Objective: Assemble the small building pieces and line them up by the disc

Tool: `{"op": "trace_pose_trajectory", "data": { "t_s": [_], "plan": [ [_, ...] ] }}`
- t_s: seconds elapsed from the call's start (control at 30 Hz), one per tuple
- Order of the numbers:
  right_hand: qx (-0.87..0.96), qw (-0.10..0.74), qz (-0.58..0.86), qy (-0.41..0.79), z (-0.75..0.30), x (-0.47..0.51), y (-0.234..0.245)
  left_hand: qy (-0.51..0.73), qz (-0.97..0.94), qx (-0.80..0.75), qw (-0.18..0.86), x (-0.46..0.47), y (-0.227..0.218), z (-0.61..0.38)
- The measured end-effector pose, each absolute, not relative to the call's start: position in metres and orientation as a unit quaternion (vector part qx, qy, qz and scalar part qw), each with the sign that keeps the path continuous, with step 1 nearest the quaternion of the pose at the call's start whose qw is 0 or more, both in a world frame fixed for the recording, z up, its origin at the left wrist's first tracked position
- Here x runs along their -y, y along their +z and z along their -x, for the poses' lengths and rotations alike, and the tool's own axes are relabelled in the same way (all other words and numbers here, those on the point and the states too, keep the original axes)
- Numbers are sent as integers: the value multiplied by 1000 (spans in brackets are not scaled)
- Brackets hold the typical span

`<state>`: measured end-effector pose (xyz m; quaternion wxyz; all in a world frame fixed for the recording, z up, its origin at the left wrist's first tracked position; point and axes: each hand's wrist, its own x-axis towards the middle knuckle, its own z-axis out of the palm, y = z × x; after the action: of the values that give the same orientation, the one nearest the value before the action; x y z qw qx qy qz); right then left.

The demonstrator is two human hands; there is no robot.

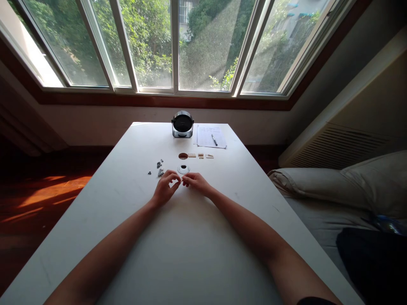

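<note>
Both forearms reach out over the white table (pixel 190 250). My left hand (pixel 165 186) and my right hand (pixel 196 182) meet fingertip to fingertip near the table's middle, each in a pinch on a tiny piece too small to name. Just beyond the fingertips lies a small round white piece with a dark centre (pixel 183 169). To the left of my left hand lie several small dark grey pieces (pixel 159 167). Farther back sit a brown round piece (pixel 183 156) and a row of small tan pieces (pixel 200 155).
At the table's far edge stand a small round silver and black device (pixel 182 124) and a printed sheet (pixel 211 136) with a pen (pixel 214 140) on it. A bed with a pillow (pixel 349 182) runs along the right. Windows (pixel 171 42) fill the far wall.
</note>
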<state>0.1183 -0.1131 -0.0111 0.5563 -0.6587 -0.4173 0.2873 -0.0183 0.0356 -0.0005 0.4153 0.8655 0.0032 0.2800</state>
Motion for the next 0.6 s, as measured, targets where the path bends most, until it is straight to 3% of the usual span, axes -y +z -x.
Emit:
{"op": "trace_pose_trajectory", "data": {
  "t_s": [0.4,0.6],
  "plan": [
    [390,629,606,292,-115,114,-8,239,-849,-67,466,-39,-9,14],
    [404,641,581,299,-115,111,-13,193,-778,-52,596,-42,-14,11]
  ]
}}
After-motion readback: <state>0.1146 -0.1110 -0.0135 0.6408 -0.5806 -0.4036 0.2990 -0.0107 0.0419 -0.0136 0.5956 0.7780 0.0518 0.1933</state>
